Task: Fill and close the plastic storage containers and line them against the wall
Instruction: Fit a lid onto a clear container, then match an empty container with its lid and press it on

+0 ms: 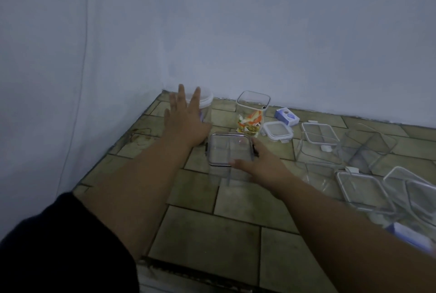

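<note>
A tall clear square container (230, 151) with a dark-rimmed lid stands in the middle of the tiled floor. My right hand (259, 165) rests against its near right side, thumb along the front edge of the lid. My left hand (186, 120) hovers flat with fingers spread, just left of the container and in front of a round white-lidded jar (205, 101) near the wall. An open tall container (252, 113) holding colourful packets stands by the wall.
A small white-rimmed lid (278, 131) and a blue-white box (286, 116) lie right of the open container. Several empty clear containers (317, 144) and lids (363, 189) crowd the right side. Pale walls meet in the corner at the left.
</note>
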